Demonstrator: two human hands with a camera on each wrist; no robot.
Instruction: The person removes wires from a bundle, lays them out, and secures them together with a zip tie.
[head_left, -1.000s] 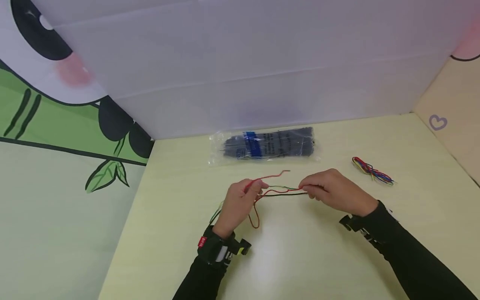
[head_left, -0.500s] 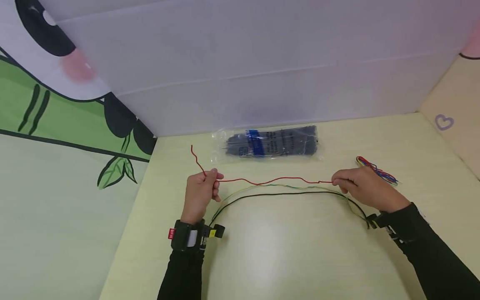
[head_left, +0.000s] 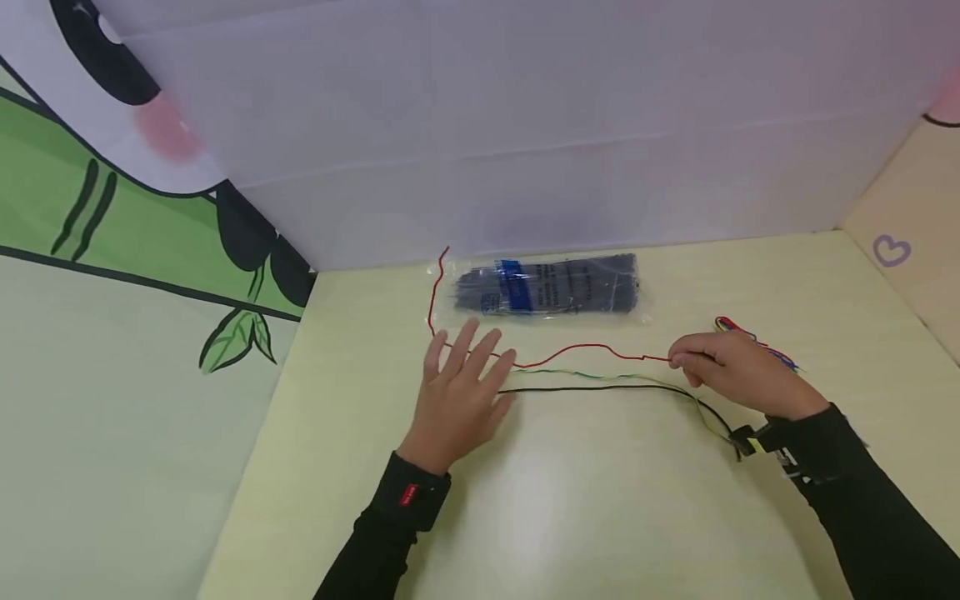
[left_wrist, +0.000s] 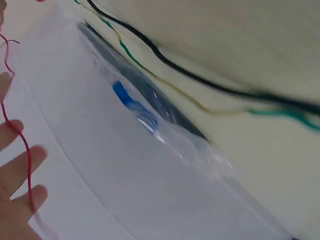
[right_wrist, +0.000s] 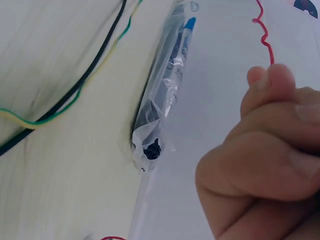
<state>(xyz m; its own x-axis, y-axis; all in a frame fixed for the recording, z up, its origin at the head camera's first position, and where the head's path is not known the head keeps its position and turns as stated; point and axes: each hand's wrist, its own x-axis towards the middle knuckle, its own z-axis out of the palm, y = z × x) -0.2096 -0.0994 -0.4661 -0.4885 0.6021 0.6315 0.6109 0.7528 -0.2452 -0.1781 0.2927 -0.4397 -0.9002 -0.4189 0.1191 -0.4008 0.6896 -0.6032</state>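
Note:
In the head view, my right hand (head_left: 738,375) pinches one end of a thin red wire (head_left: 588,345) between thumb and fingertip. The wire runs wavily leftward to my left hand (head_left: 456,408), whose fingers are spread. In the left wrist view it crosses the palm side of those fingers (left_wrist: 22,170), ungripped. Its other end bends up beyond them toward the back wall. Just nearer lie a green-and-yellow wire (head_left: 592,374) and a thicker black wire (head_left: 570,388), both curving toward the right wrist. Their left portions are hidden behind my left hand.
A clear plastic packet (head_left: 555,285) of dark thin strips with a blue label lies along the back wall (head_left: 525,125). Behind my right hand is a bundle of coloured wires (head_left: 726,324), partly covered. The pale table (head_left: 555,500) meets a side panel (head_left: 911,208) at right.
The red wire was drawn out straight between both hands as they moved apart. My left hand then let go, spread its fingers and shifted right. My right hand kept its pinch.

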